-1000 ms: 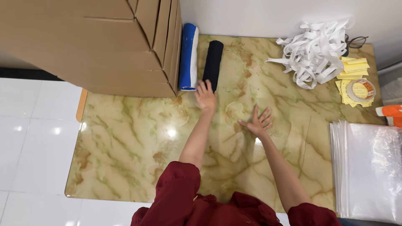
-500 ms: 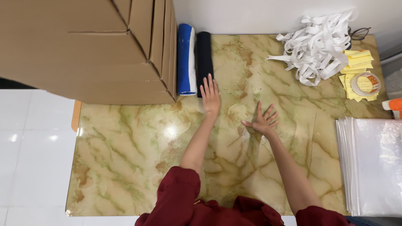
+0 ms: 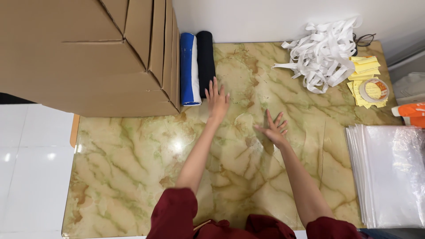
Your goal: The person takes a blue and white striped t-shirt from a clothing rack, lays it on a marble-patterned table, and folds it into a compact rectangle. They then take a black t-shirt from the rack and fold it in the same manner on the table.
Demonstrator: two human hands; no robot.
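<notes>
left hand (image 3: 217, 101): flat, fingers spread, empty, grasping nothing; fingertips just at the near end of the black roll
right hand (image 3: 273, 129): released, fingers splayed, palm down on the tabletop, holding nothing
black roll (image 3: 205, 62): one, rolled dark cloth, lying lengthwise at the far edge of the table, touching the blue and white roll
blue and white roll (image 3: 189, 68): one, rolled cloth, between the black roll and the cardboard box
progress, as judged: two rolls lie side by side against the wall; neither is lifted or gripped yet; nothing is laid out in front of the person
marble-pattern table (image 3: 133, 177): one, green-veined, glossy
cardboard box (image 3: 88, 53): one large, flaps folded out, on the far left corner
white strips (image 3: 325, 55): one tangled heap, count of strips cannot be told
yellow slips (image 3: 364, 71): one small loose pile
tape roll (image 3: 373, 90): one, lying on the yellow slips
clear plastic bags (image 3: 389, 175): one stack at the right edge, count cannot be told
orange and white object (image 3: 409, 110): one, partly out of view
</notes>
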